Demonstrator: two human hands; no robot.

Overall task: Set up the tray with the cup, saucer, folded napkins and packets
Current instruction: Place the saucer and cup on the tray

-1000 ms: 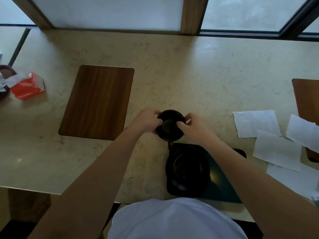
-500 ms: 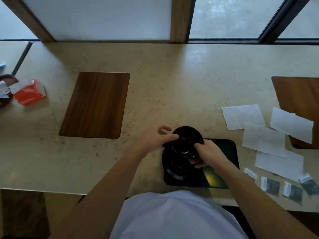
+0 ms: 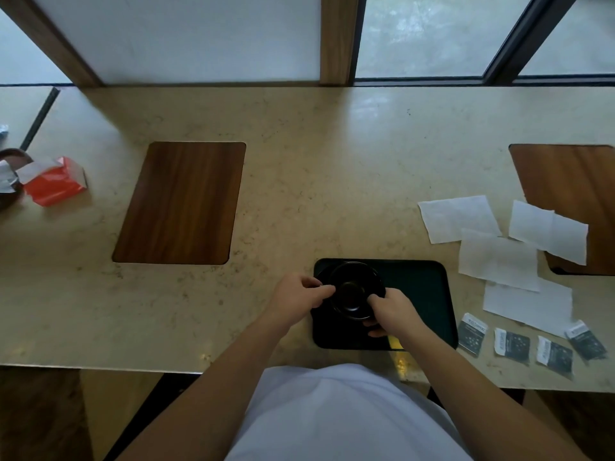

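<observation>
A dark rectangular tray [image 3: 422, 294] lies near the counter's front edge. On its left part a black cup [image 3: 349, 301] rests on a black saucer [image 3: 354, 267]. My left hand [image 3: 296, 294] pinches the cup's left rim. My right hand [image 3: 394, 311] grips its right side and hides that part of the saucer. Several white napkins [image 3: 496, 261] lie flat and overlapping to the right of the tray. Several dark packets [image 3: 512, 344] sit in a row by the front edge, right of the tray.
A wooden inlay [image 3: 179, 202] is set into the counter at the left, and another one [image 3: 575, 191] sits at the far right, partly under napkins. A red wrapper [image 3: 55, 181] and a dark bowl [image 3: 8, 188] are at the far left. Windows run along the back.
Both hands brought the cup from the counter behind the tray back toward me and down onto the saucer on the tray. The view shifted, and the packets came into sight.
</observation>
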